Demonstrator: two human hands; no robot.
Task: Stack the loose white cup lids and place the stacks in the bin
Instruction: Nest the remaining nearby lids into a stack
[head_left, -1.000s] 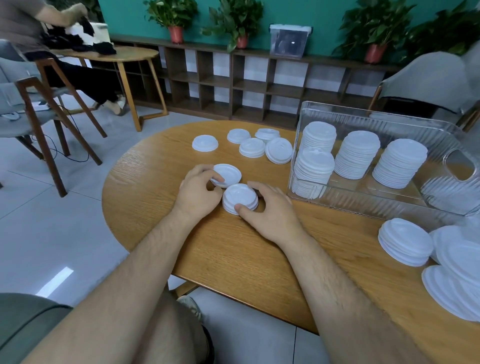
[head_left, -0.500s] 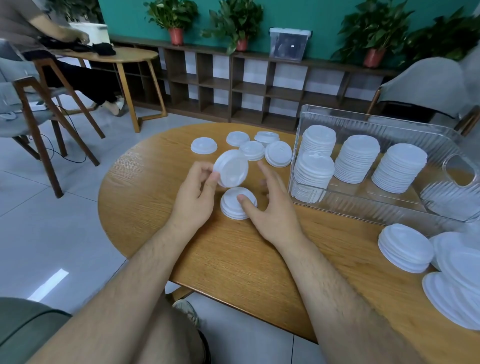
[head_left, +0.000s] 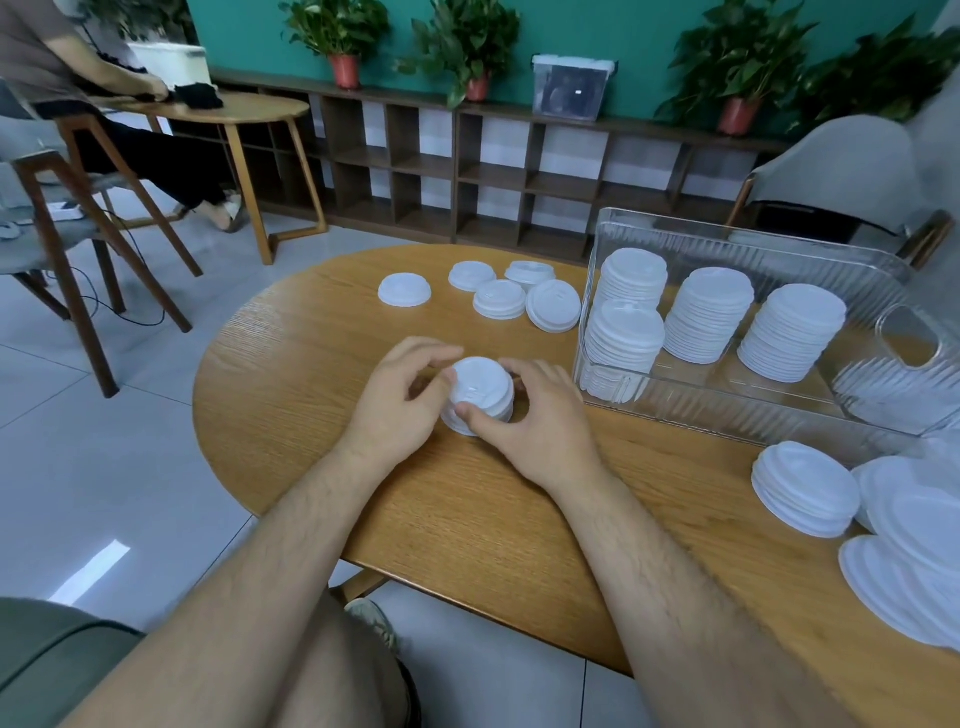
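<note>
Two hands, left (head_left: 395, 400) and right (head_left: 540, 421), hold one short stack of lids (head_left: 480, 389) between them. Beyond the fingertips lie five loose lids (head_left: 404, 290), some of them low piles. To the right of the right hand stands one clear bin (head_left: 727, 410) containing four tall stacks (head_left: 709, 312). Beside the right forearm sits one further pile (head_left: 805, 488); the lids past it are too blurred to count. Far beyond the hands: three red plant pots (head_left: 345, 70).
</note>
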